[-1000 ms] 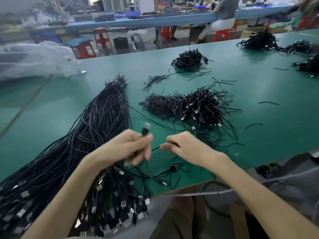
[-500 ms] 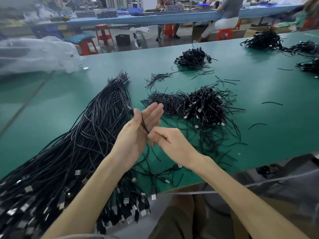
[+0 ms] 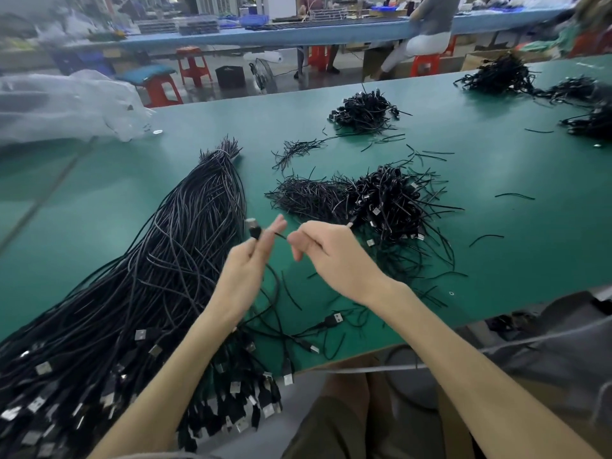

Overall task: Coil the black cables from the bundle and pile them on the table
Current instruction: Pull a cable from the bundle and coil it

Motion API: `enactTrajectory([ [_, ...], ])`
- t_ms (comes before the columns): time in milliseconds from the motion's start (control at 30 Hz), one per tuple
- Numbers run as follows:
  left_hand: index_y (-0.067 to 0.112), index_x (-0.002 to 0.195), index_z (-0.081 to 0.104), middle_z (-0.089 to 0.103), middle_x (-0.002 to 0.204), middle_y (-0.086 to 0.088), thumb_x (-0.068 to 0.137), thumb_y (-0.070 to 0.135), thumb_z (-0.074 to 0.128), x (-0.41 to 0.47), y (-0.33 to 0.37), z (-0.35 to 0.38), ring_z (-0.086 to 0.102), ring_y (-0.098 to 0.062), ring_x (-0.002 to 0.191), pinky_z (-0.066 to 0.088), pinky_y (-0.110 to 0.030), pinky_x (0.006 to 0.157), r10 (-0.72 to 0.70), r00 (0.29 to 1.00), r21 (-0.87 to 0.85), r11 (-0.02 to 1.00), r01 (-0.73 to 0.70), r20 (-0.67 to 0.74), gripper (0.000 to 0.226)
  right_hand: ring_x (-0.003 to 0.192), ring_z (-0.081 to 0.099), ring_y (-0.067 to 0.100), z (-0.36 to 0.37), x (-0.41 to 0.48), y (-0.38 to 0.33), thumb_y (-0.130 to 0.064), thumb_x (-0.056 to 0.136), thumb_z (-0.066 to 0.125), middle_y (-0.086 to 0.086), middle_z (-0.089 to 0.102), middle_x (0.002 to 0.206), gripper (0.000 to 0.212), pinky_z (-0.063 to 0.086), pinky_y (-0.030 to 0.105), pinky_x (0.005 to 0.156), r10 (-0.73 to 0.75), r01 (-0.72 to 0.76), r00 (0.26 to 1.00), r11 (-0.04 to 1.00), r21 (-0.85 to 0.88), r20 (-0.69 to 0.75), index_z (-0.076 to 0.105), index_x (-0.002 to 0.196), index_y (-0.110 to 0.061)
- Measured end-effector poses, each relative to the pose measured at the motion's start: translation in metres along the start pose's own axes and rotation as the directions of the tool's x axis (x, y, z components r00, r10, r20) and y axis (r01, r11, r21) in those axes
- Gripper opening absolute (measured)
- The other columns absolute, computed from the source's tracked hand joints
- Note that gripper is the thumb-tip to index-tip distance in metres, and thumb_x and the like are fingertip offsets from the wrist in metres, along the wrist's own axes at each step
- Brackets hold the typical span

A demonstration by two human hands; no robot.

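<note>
Above the table's (image 3: 516, 260) near edge, our left hand (image 3: 245, 273) pinches one black cable (image 3: 254, 229) just below its plug. Our right hand (image 3: 331, 256), close beside, grips the same cable. The bundle (image 3: 149, 293) lies left, the coiled pile (image 3: 387, 200) mid-table.

Left hand (image 3: 246, 270) and right hand (image 3: 334, 256): uncovered, as are both forearms along their whole visible length. Below the near edge of the table (image 3: 496, 260): olive-brown legwear (image 3: 331, 425) across the lap, cloth creased; shorts or trousers cannot be told. Below that edge, further left: a narrow pale grey strip (image 3: 172, 455), apparently a sleeve hem.
</note>
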State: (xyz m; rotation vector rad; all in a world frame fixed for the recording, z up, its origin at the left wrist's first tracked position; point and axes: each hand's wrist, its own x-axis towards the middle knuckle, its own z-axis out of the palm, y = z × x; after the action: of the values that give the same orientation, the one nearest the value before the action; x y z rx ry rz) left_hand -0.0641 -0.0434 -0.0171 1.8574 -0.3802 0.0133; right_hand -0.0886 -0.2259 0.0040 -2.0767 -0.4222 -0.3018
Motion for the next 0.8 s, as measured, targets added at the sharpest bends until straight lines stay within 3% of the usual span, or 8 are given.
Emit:
enactTrajectory([
  [100, 0.014, 0.140, 0.060, 0.065, 0.140, 0.003, 0.107, 0.052, 0.030, 0.008, 0.011, 0.003, 0.058, -0.010, 0.132, 0.044, -0.022, 0.109, -0.077, 0.997, -0.529, 0.845, 0.081, 0.030, 0.059, 0.068, 0.054, -0.009, 0.011, -0.008, 0.000, -0.017, 0.106, 0.055, -0.014, 0.055, 0.071, 0.034, 0.036, 0.006, 0.070, -0.017, 0.017, 0.998, 1.000, 0.005, 0.065, 0.065, 0.076, -0.006],
  [233, 0.018, 0.084, 0.062, 0.051, 0.064, 0.010, 0.111, 0.045, 0.037, 0.010, 0.038, -0.017, 0.048, -0.007, 0.053, 0.045, -0.021, 0.061, 0.015, 0.983, -0.864, 0.479, 0.155, 0.185, 0.046, 0.068, 0.053, -0.002, 0.015, -0.007, 0.015, -0.024, 0.106, 0.054, -0.007, 0.059, 0.078, 0.036, 0.036, 0.012, 0.071, 0.084, -0.084, 0.990, 0.996, -0.012, 0.112, 0.064, 0.074, -0.011],
  [300, 0.023, 0.067, 0.057, 0.036, 0.049, 0.012, 0.109, 0.045, 0.040, 0.007, 0.040, -0.029, 0.027, -0.007, 0.042, 0.030, -0.021, 0.048, 0.076, 0.971, -0.713, 0.692, 0.113, 0.227, 0.050, 0.066, 0.052, 0.000, 0.008, -0.003, 0.022, -0.027, 0.105, 0.057, -0.010, 0.058, 0.077, 0.036, 0.037, 0.014, 0.069, 0.120, -0.119, 0.991, 0.993, -0.018, 0.060, 0.064, 0.072, -0.012],
  [367, 0.022, 0.061, 0.060, 0.042, 0.046, 0.008, 0.105, 0.049, 0.044, 0.002, 0.037, -0.028, 0.033, -0.010, 0.041, 0.031, -0.020, 0.047, 0.092, 0.965, -0.197, 0.979, -0.043, 0.247, 0.055, 0.067, 0.052, -0.003, 0.000, 0.003, 0.023, -0.027, 0.104, 0.059, -0.012, 0.055, 0.074, 0.036, 0.038, 0.013, 0.069, 0.102, -0.102, 0.995, 0.993, -0.065, -0.007, 0.065, 0.070, -0.014],
  [500, 0.018, 0.085, 0.073, 0.063, 0.058, 0.014, 0.107, 0.043, 0.047, -0.002, 0.011, 0.001, 0.048, -0.007, 0.049, 0.040, -0.026, 0.053, 0.041, 0.988, 0.380, 0.920, -0.095, 0.147, 0.042, 0.066, 0.051, 0.002, 0.002, 0.007, 0.009, -0.027, 0.106, 0.054, -0.011, 0.056, 0.072, 0.041, 0.039, 0.023, 0.067, 0.080, -0.084, 0.995, 0.993, -0.080, -0.060, 0.062, 0.069, -0.013],
  [600, 0.008, 0.120, 0.071, 0.070, 0.079, 0.024, 0.106, 0.045, 0.045, 0.000, 0.003, 0.011, 0.062, 0.006, 0.076, 0.045, -0.013, 0.073, -0.034, 0.995, 0.003, 0.999, 0.034, -0.094, 0.048, 0.056, 0.049, -0.002, 0.009, -0.002, -0.004, -0.027, 0.109, 0.048, -0.026, 0.053, 0.058, 0.043, 0.033, 0.012, 0.058, 0.065, -0.057, 0.991, 0.996, 0.071, -0.117, 0.060, 0.072, -0.009],
  [667, 0.007, 0.134, 0.065, 0.074, 0.124, 0.003, 0.105, 0.047, 0.042, 0.002, 0.005, 0.015, 0.066, -0.008, 0.120, 0.046, -0.026, 0.105, -0.145, 0.989, -0.429, 0.892, 0.144, 0.030, 0.054, 0.051, 0.044, 0.001, 0.014, -0.009, -0.007, -0.028, 0.109, 0.048, -0.025, 0.049, 0.053, 0.042, 0.032, 0.014, 0.056, 0.081, -0.070, 0.993, 0.991, 0.116, -0.088, 0.059, 0.073, -0.008],
  [800, -0.002, 0.121, 0.063, 0.075, 0.116, -0.014, 0.102, 0.040, 0.046, 0.003, 0.023, 0.017, 0.071, -0.027, 0.113, 0.058, -0.032, 0.091, -0.157, 0.987, -0.761, 0.636, 0.130, 0.037, 0.048, 0.049, 0.035, 0.006, 0.020, -0.015, -0.002, -0.031, 0.107, 0.053, -0.014, 0.044, 0.050, 0.041, 0.027, 0.019, 0.055, 0.147, -0.148, 0.989, 0.981, 0.129, 0.013, 0.062, 0.070, -0.016],
])
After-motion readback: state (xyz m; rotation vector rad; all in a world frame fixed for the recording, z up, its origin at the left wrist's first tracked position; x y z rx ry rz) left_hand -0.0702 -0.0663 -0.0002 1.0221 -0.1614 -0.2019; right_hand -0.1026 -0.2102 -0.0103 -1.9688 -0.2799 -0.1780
